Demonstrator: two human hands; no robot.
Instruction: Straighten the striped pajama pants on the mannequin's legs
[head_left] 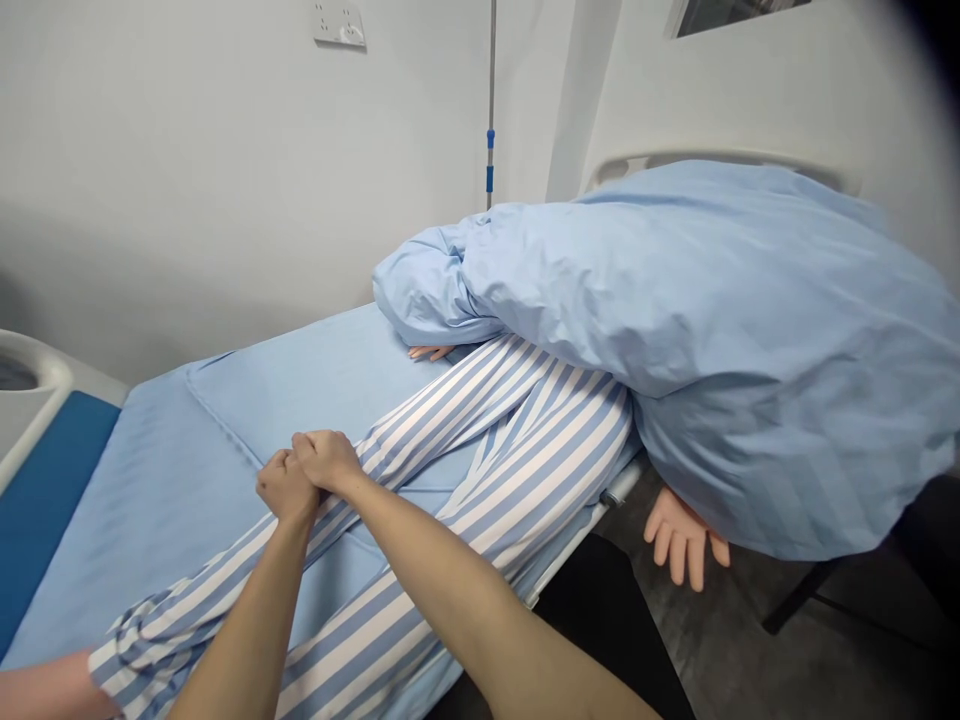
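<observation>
My left hand [289, 487] is closed in a fist over the knee area of the manikin's far leg, in blue-and-white striped trousers [525, 480]. Pressed against it on the right, my right hand [328, 460] is also closed. What the curled fingers hold, if anything, is hidden; both hands touch or hover at the trouser leg. The manikin lies on a bed with a light blue sheet [315, 360]. A bare lower leg [52, 685] sticks out of the trousers at bottom left. A light blue quilt [712, 330] covers its upper body.
One manikin hand [682, 540] hangs past the bed's near side; another hand [431, 352] peeks out from under the quilt. A bed rail [574, 550] runs along the near edge. A thin pole [491, 90] stands by the wall, and black stool legs [799, 595] are at right.
</observation>
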